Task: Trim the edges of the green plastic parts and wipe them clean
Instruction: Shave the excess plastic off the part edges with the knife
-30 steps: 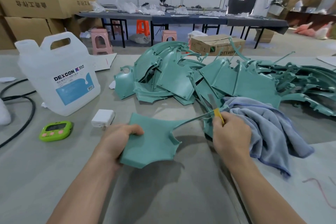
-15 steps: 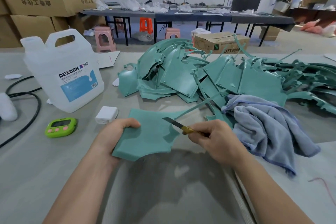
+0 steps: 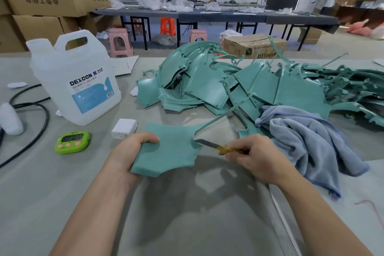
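Two hands work over one green part (image 3: 170, 151), which is at the middle of the grey surface (image 3: 187, 224) with its near edge lifted. The left hand (image 3: 133, 151) has its grip clamped on the part's left edge, thumb on top; the fingers beneath are hidden. The right hand (image 3: 259, 158), right of the part, has its grip closed round the yellow handle of one knife (image 3: 209, 143). The blade points left and its tip meets a notch in the part's right edge. Most of the handle is buried in the fist.

One thin green strip runs from the part's far right corner up toward the pile (image 3: 239, 85) of green parts behind it; they overlap too much to count, and the pile is cut off at the right. One blue-grey cloth (image 3: 307, 137) lies crumpled right of the part, covering the pile's near edge. One white block (image 3: 124, 128) sits just beyond the part's far left corner. One green timer (image 3: 71, 142) lies left of the part; its display cannot be read. One white jug (image 3: 76, 77) stands behind and left of the part. One black cable (image 3: 31, 110) loops far left of the part and runs off the frame.
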Motion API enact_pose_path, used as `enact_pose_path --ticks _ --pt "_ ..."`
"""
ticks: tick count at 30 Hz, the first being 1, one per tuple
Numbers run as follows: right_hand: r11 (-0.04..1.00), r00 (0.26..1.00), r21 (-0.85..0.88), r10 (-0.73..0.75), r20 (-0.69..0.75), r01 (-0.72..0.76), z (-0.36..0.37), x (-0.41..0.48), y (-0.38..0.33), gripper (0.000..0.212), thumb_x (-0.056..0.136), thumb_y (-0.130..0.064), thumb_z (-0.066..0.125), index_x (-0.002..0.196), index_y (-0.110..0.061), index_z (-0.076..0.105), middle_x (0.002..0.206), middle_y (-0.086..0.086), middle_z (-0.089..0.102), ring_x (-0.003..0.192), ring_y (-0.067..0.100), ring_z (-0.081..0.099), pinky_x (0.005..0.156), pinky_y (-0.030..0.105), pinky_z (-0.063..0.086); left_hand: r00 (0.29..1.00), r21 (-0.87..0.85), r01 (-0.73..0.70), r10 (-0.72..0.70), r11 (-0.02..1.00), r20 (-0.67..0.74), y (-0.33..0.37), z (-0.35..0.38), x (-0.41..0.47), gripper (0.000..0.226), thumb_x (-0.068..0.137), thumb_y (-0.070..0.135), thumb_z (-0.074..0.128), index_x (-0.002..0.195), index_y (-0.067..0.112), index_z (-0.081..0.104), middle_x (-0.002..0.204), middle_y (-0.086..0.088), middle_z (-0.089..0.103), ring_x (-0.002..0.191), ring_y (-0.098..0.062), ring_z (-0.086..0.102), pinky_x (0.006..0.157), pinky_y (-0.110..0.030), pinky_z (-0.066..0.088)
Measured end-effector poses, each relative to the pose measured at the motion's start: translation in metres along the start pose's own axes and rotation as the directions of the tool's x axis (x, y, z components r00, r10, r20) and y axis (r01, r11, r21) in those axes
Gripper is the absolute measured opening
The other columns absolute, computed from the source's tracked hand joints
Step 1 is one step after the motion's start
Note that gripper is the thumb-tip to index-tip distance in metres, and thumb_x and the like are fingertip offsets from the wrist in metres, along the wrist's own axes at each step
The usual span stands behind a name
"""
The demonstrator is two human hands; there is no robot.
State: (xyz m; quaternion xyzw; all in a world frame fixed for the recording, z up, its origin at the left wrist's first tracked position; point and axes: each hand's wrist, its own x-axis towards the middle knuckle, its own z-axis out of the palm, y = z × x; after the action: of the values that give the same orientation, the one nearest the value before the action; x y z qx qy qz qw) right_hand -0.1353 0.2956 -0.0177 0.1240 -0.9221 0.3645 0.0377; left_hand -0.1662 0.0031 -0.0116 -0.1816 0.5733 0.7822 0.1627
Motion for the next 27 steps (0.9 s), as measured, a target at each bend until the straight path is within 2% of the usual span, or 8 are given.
enact_pose_path --ticks 4,6,10,13,16,20,24,27 --pt "0.988 0.994 0.151 0.029 -0.108 -0.013 0.011 0.001 0.0 0.018 0.091 -0.025 0.075 0.091 -0.042 0.079 0.052 -0.013 0.049 0.048 0.004 0.033 0.047 0.018 0.028 0.999 -0.024 -0.04 0.04 0.999 -0.014 -0.001 0.007 -0.001 0.017 0.084 0.007 0.059 0.095 0.004 0.071 0.081 -0.014 0.077 0.056 -0.027 0.072 0.041 -0.031 0.054" --pt "0.991 0.998 0.132 0.004 -0.063 0.004 0.017 0.001 -0.004 0.017 0.091 -0.025 0.075 0.092 -0.042 0.079 0.052 -0.013 0.049 0.048 0.004 0.033 0.048 0.022 0.03 0.996 -0.071 -0.076 0.073 0.995 -0.054 -0.002 0.009 0.0 0.014 0.085 0.006 0.058 0.094 0.005 0.069 0.075 -0.013 0.075 0.052 -0.026 0.07 0.038 -0.029 0.051" --pt "0.991 0.998 0.128 -0.033 0.054 0.026 0.023 -0.001 -0.008 0.021 0.09 -0.027 0.076 0.094 -0.048 0.078 0.062 -0.004 0.064 0.055 0.006 0.041 0.054 0.028 0.038 0.987 -0.176 -0.118 0.096 0.977 -0.129 -0.003 0.011 0.002 0.021 0.087 0.003 0.059 0.106 0.004 0.067 0.081 -0.014 0.075 0.06 -0.026 0.07 0.04 -0.028 0.053" --pt "0.972 0.997 0.232 -0.006 -0.078 0.024 0.027 0.001 -0.006 0.02 0.091 -0.026 0.075 0.091 -0.045 0.079 0.055 -0.008 0.052 0.052 0.009 0.039 0.051 0.027 0.033 0.991 -0.154 -0.096 0.079 0.983 -0.112 -0.003 0.012 0.001 0.015 0.087 0.003 0.058 0.1 0.005 0.066 0.07 -0.011 0.074 0.05 -0.023 0.069 0.037 -0.028 0.05" --pt "0.97 0.981 0.243 0.057 -0.186 -0.01 0.029 0.005 -0.004 0.019 0.091 -0.024 0.075 0.091 -0.043 0.078 0.053 -0.007 0.048 0.049 0.009 0.035 0.049 0.026 0.03 0.996 -0.133 -0.079 0.071 0.988 -0.058 -0.002 0.013 -0.001 0.012 0.087 0.003 0.057 0.094 0.005 0.068 0.072 -0.012 0.075 0.051 -0.025 0.07 0.038 -0.029 0.052" --pt "0.967 0.998 0.249 0.058 -0.025 -0.05 0.024 0.003 -0.006 0.023 0.091 -0.022 0.075 0.091 -0.044 0.08 0.06 0.007 0.06 0.055 0.012 0.043 0.056 0.029 0.038 0.994 -0.171 -0.088 0.076 0.981 -0.074 -0.002 0.011 0.0 0.014 0.087 0.003 0.059 0.097 0.005 0.068 0.076 -0.013 0.076 0.054 -0.025 0.071 0.04 -0.03 0.053" --pt "0.961 0.996 0.274 0.063 -0.064 -0.043 0.015 0.003 -0.004 0.026 0.092 -0.018 0.074 0.089 -0.043 0.081 0.057 -0.003 0.059 0.051 0.006 0.041 0.05 0.019 0.033 0.985 -0.279 -0.15 0.118 0.948 -0.126 -0.005 0.012 0.005 0.018 0.09 -0.001 0.059 0.104 0.007 0.066 0.085 -0.009 0.078 0.068 -0.021 0.074 0.051 -0.03 0.059" --pt "0.925 0.982 0.378 0.103 -0.161 -0.035 0.026 0.003 -0.009 0.021 0.093 -0.017 0.073 0.088 -0.035 0.081 0.055 -0.001 0.058 0.047 0.006 0.039 0.048 0.016 0.032 0.989 -0.307 -0.15 0.148 0.94 -0.029 -0.008 0.017 0.004 0.031 0.09 -0.007 0.055 0.12 -0.003 0.062 0.105 -0.012 0.077 0.084 -0.021 0.075 0.066 -0.029 0.063"
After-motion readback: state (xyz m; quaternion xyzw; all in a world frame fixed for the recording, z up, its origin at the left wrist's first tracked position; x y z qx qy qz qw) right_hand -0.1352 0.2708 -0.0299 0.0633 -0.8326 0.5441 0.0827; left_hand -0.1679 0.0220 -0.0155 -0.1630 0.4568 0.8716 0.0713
